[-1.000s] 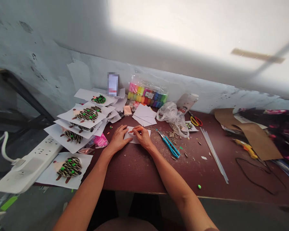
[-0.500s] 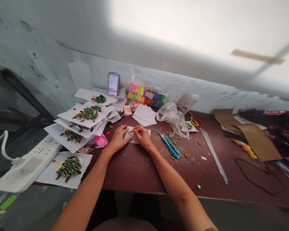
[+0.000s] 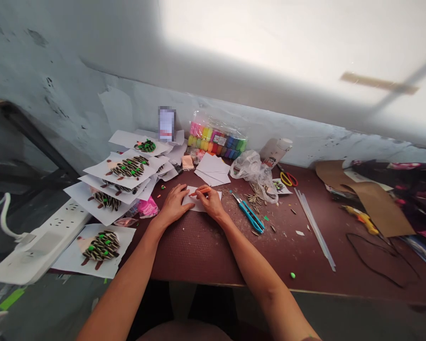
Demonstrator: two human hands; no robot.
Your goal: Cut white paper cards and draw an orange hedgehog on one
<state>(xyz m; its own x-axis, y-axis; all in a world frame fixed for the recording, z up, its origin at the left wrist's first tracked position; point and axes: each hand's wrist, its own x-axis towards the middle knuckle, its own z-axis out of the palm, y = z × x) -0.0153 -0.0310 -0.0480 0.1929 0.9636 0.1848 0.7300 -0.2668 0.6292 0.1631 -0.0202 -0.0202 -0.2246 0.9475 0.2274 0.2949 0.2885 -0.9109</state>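
Observation:
My right hand (image 3: 208,201) pinches a slim orange pencil (image 3: 203,191), its tip down at a small white sheet of paper (image 3: 198,206). Fingers stretched, my left hand (image 3: 176,202) lies flat over the sheet's left side. What is drawn on the sheet is too small to make out. To the right of my hands lies a teal utility knife (image 3: 250,214). Just beyond the sheet is a fanned stack of white cards (image 3: 213,169). Left of my left hand are papers bearing hedgehog pictures (image 3: 130,166) made of striped seeds with green dots.
A clear pack of coloured clay (image 3: 218,139), a plastic bag (image 3: 252,168), loose sunflower seeds (image 3: 254,199) and scissors (image 3: 288,179) lie toward the back. Glue sticks (image 3: 315,230) and a yellow glue gun (image 3: 362,219) are at right. A power strip (image 3: 39,248) stands at the left edge.
The view has shifted very slightly. Both hands stay in almost the same place, with the pencil still on the paper.

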